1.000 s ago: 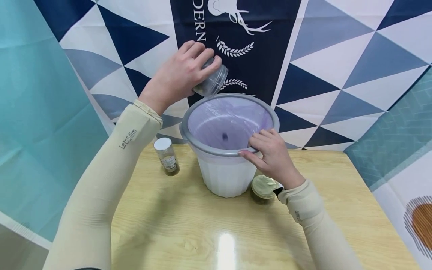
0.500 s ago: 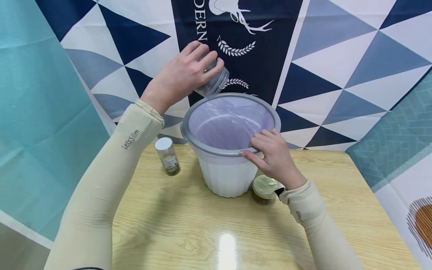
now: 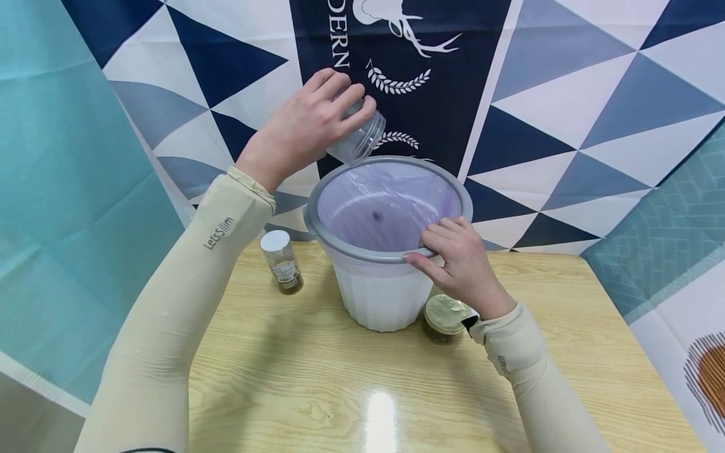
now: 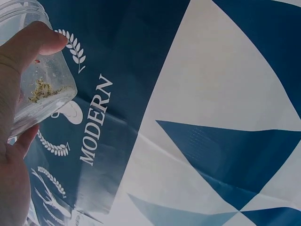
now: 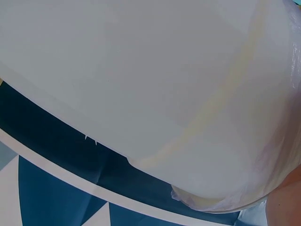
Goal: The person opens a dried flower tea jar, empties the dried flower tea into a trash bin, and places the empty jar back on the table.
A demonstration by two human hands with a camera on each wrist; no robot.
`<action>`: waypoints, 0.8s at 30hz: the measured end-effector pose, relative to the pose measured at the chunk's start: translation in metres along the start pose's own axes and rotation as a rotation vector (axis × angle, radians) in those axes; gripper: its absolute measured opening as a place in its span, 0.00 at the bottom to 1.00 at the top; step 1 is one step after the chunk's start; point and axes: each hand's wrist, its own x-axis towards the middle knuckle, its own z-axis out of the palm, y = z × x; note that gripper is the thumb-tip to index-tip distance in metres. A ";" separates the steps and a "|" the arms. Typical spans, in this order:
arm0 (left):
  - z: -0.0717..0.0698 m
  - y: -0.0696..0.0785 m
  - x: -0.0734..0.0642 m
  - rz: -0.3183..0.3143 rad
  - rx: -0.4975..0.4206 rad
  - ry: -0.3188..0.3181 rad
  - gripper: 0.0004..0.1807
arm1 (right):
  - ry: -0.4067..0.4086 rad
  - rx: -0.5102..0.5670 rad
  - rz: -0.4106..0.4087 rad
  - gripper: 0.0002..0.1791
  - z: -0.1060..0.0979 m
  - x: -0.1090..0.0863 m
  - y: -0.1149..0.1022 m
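Observation:
My left hand grips a clear plastic jar, tipped mouth-down over the back left rim of a white bin with a grey rim. The left wrist view shows small yellowish-green crumbs near the bottom of that jar. A thin purple bag lines the bin, and a small blurred dark spot shows inside it. My right hand holds the bin's front right rim, fingers over the edge and thumb outside. The bin's white wall fills most of the right wrist view.
A white-capped clear jar with brown contents stands left of the bin on the wooden table. Close to the bin's right front sits a low jar with a pale gold top, partly behind my right wrist. A patterned cloth hangs behind.
The dark contents seen in the tilted jar one second ago have mostly gone from it. The dark spot in the bin vanished, then shows again. Both hands keep their places.

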 end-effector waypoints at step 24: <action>-0.002 -0.001 0.002 0.096 0.150 0.032 0.31 | 0.008 0.005 -0.003 0.32 0.001 0.002 0.000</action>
